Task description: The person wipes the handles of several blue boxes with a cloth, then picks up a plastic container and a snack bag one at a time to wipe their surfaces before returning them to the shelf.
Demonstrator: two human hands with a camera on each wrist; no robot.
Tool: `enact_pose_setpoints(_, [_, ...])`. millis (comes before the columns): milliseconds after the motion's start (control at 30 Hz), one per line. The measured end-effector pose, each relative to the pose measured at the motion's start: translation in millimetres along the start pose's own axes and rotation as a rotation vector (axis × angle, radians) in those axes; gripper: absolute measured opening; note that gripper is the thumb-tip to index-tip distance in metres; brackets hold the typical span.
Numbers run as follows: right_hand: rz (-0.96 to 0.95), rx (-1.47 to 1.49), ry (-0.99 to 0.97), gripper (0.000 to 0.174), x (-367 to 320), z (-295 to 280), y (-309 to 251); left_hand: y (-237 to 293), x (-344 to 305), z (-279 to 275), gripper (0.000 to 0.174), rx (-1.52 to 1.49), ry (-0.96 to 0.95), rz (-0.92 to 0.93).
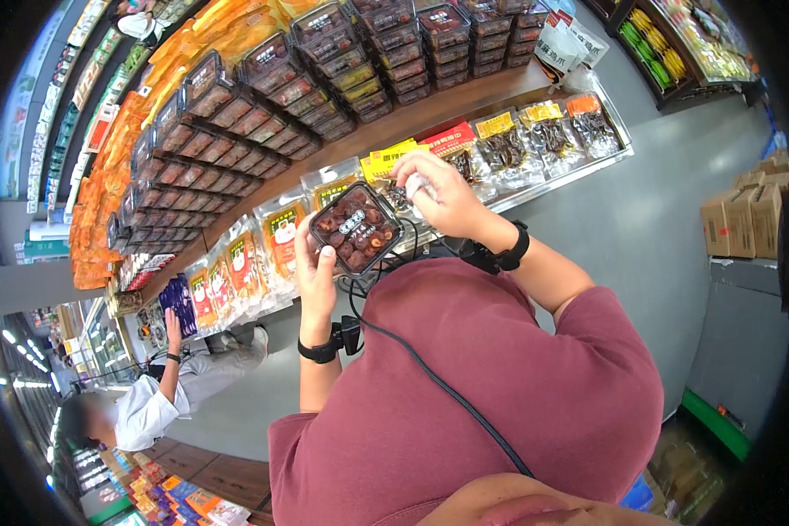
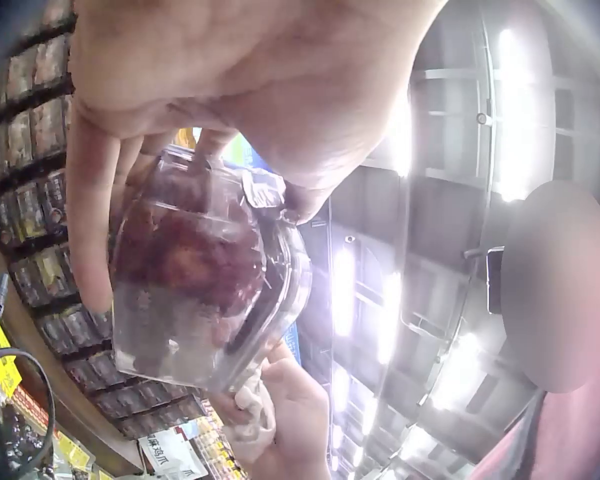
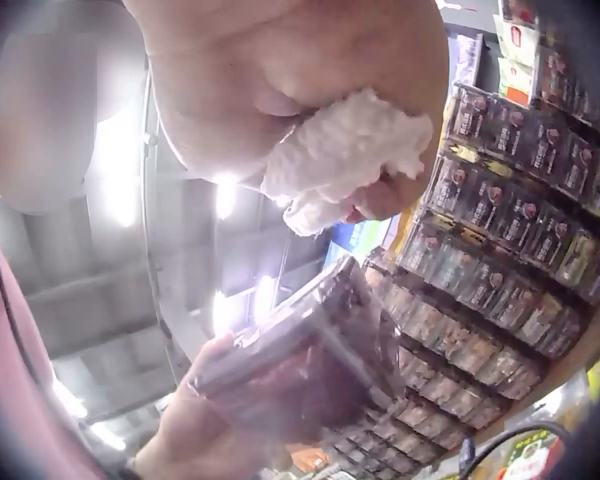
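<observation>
My left hand (image 1: 316,276) grips a clear plastic box (image 1: 357,230) of dark reddish dried fruit, thumb along the near side and its lid with white lettering facing up. In the left wrist view the box's transparent side (image 2: 180,280) shows the fruit inside, with the fingers wrapped around it. Just right of the box, my right hand (image 1: 451,195) pinches a crumpled white tissue (image 3: 345,160). The tissue is bunched between thumb and fingers, a short way from the lid.
Stacks of similar boxes (image 1: 324,44) line the shelf ahead. Below them a ledge holds bagged snacks (image 1: 504,145) with yellow and red labels. A black cable (image 1: 430,368) runs down my shirt. Another person (image 1: 153,399) stands at the left, and cartons (image 1: 741,219) sit at the right.
</observation>
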State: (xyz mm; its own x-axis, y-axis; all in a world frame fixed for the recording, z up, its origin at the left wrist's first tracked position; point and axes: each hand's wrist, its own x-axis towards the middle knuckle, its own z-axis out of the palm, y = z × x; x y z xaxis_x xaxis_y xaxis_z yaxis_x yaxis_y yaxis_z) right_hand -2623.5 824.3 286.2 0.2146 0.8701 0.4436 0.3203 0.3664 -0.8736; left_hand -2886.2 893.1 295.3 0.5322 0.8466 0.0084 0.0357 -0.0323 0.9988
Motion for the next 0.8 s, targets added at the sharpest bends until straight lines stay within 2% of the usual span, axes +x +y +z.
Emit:
enact_pose_setpoints(33, [0.045, 0.028, -0.059, 0.029, 1, 0, -4, 1, 1, 3, 0.059, -0.025, -0.002, -0.016])
enact_pose_setpoints(67, [0.011, -0.054, -0.091, 0.037, -1, -1, -13, 1, 3, 5, 0.059, -0.025, 0.001, -0.008])
enact_pose_setpoints(133, [-0.049, -0.261, -0.057, 0.064, -4, 10, -23, 1, 6, 9, 0.061, -0.114, 0.046, -0.09])
enact_pose_setpoints(167, [0.088, -0.285, -0.194, 0.1, -2, 12, -31, 4, 8, 11, 0.063, -0.119, 0.055, -0.105])
enact_pose_setpoints(200, [0.083, -0.287, -0.195, 0.1, -3, 17, -34, 2, 11, 10, 0.063, -0.12, 0.057, -0.1])
enact_pose_setpoints(267, [-0.011, -0.511, -0.176, 0.112, -2, 27, -36, -6, 15, 8, 0.064, -0.006, 0.066, -0.05])
enact_pose_setpoints(300, [-0.017, -0.512, -0.175, 0.112, 0, 30, -36, 4, 14, 15, 0.065, -0.077, 0.078, -0.116])
enact_pose_setpoints(367, [0.031, -0.64, -0.173, 0.116, 5, 34, -36, -14, 18, 10, 0.068, -0.027, 0.06, -0.018])
enact_pose_setpoints(467, [0.037, -0.658, -0.187, 0.114, 3, 39, -29, -3, 20, 13, 0.071, -0.047, 0.029, -0.028])
enact_pose_setpoints(500, [0.049, -0.633, -0.154, 0.106, 3, 39, -27, 3, 20, 15, 0.073, -0.073, 0.003, -0.058])
enact_pose_setpoints(533, [0.044, -0.634, -0.158, 0.106, 4, 35, -25, 3, 20, 19, 0.077, -0.101, 0.007, -0.067])
enact_pose_setpoints(633, [0.062, -0.562, -0.064, 0.093, 8, 15, -16, 8, 23, 20, 0.085, -0.221, -0.157, -0.032])
enact_pose_setpoints(667, [0.172, -0.447, -0.099, 0.088, 10, 5, -10, 8, 23, 20, 0.088, -0.23, -0.168, -0.037])
enact_pose_setpoints(733, [0.038, -0.368, 0.103, 0.082, 8, -15, 20, 15, 28, 21, 0.087, -0.228, -0.156, 0.066])
enact_pose_setpoints(800, [0.215, -0.291, 0.249, 0.076, 11, -43, 34, 13, 30, 7, 0.084, -0.2, -0.089, 0.115])
